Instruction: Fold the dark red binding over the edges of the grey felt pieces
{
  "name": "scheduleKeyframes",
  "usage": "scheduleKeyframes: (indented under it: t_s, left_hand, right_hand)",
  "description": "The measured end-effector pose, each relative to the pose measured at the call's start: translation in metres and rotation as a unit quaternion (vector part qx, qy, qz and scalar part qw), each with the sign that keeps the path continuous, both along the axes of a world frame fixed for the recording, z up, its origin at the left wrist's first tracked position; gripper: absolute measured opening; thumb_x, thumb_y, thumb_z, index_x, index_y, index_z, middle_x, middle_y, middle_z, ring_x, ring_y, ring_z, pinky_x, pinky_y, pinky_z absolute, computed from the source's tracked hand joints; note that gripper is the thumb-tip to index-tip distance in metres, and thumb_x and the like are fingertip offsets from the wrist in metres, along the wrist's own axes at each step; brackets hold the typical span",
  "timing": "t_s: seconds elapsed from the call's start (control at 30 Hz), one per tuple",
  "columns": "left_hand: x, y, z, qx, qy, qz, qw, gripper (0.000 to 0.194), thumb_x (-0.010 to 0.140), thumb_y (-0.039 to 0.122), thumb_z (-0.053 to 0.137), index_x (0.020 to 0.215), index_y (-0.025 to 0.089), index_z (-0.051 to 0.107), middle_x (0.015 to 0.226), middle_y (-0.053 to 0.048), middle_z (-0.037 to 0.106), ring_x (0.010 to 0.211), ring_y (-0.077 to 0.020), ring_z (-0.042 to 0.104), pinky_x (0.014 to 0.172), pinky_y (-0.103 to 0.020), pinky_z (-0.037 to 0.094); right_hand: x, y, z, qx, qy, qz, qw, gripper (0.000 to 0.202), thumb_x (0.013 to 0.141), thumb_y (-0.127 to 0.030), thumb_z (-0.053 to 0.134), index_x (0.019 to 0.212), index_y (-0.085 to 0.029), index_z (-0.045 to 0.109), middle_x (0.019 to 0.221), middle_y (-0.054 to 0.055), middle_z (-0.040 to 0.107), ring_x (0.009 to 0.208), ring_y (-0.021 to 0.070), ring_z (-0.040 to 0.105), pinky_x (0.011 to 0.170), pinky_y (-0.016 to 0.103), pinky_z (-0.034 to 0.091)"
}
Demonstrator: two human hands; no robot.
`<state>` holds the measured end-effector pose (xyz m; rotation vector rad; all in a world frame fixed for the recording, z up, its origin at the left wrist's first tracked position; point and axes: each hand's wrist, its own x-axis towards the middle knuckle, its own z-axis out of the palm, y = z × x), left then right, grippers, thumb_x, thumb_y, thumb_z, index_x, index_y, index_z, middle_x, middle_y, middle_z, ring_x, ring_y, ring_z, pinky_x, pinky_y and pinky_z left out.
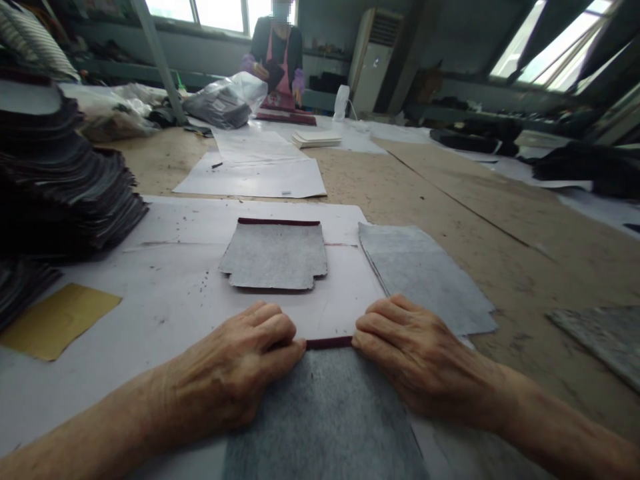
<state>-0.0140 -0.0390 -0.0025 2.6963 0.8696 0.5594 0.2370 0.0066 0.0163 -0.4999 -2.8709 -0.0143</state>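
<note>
A grey fabric piece [330, 413] lies in front of me on white paper, its far edge folded over into a narrow dark maroon strip. My left hand [245, 360] is closed, with thumb and fingers pinching the left end of that fold. At the fold's right end, my right hand [410, 353] pinches in the same way, fingers curled. Just beyond my hands lies another grey fabric piece [275, 257], notched at its near corners and showing a maroon fold along its far edge. Grey pieces without a visible fold [425, 273] overlap beside my right hand.
A tall stack of dark fabric pieces [65, 180] rises at the left, near a yellow-brown sheet [60, 320]. White sheets [260, 173] and a plastic-wrapped bundle [227, 100] lie farther back. Across the table stands a person in a pink apron [280, 60].
</note>
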Motion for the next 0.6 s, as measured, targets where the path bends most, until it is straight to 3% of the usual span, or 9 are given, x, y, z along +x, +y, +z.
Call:
scheduleKeyframes:
  t_s: [0.27,0.37,0.47,0.6]
  left_hand:
    - [0.001,0.001,0.002,0.020,-0.004,-0.001,1.000,0.039,0.080,-0.003,0.032,0.112,0.013,0.049,0.082,-0.006,0.049,0.072,-0.0172,0.041,0.067,-0.034,0.038]
    - [0.002,0.000,0.003,0.031,-0.012,-0.004,0.999,0.041,0.080,-0.003,0.030,0.112,0.013,0.049,0.081,-0.006,0.049,0.071,-0.0168,0.041,0.065,-0.033,0.039]
    - [0.002,0.000,0.003,0.031,-0.010,0.000,0.999,0.042,0.079,-0.003,0.029,0.110,0.014,0.050,0.080,-0.006,0.049,0.071,-0.0166,0.042,0.064,-0.031,0.039]
    - [0.004,0.001,0.002,0.049,-0.023,0.006,0.999,0.037,0.079,-0.003,0.029,0.100,0.014,0.054,0.078,-0.006,0.049,0.070,-0.0163,0.043,0.062,-0.030,0.040]
  right_hand:
    - [0.012,0.002,0.000,-0.064,0.005,-0.041,0.997,0.018,0.084,-0.009,0.039,0.076,-0.014,0.054,0.074,0.005,0.052,0.070,0.0144,0.044,0.067,0.030,0.039]
    - [0.015,0.001,-0.003,-0.072,0.045,-0.055,0.995,0.010,0.084,-0.012,0.044,0.085,-0.012,0.054,0.079,0.007,0.055,0.075,0.0158,0.047,0.071,0.031,0.042]
    - [0.017,0.001,-0.007,-0.065,0.072,-0.068,0.993,0.015,0.084,-0.015,0.047,0.098,-0.011,0.053,0.086,0.008,0.057,0.083,0.0175,0.050,0.074,0.033,0.044]
    - [0.021,0.001,-0.009,-0.079,0.092,-0.074,0.990,0.017,0.085,-0.016,0.046,0.100,-0.013,0.054,0.087,0.008,0.057,0.081,0.0158,0.052,0.071,0.031,0.047]
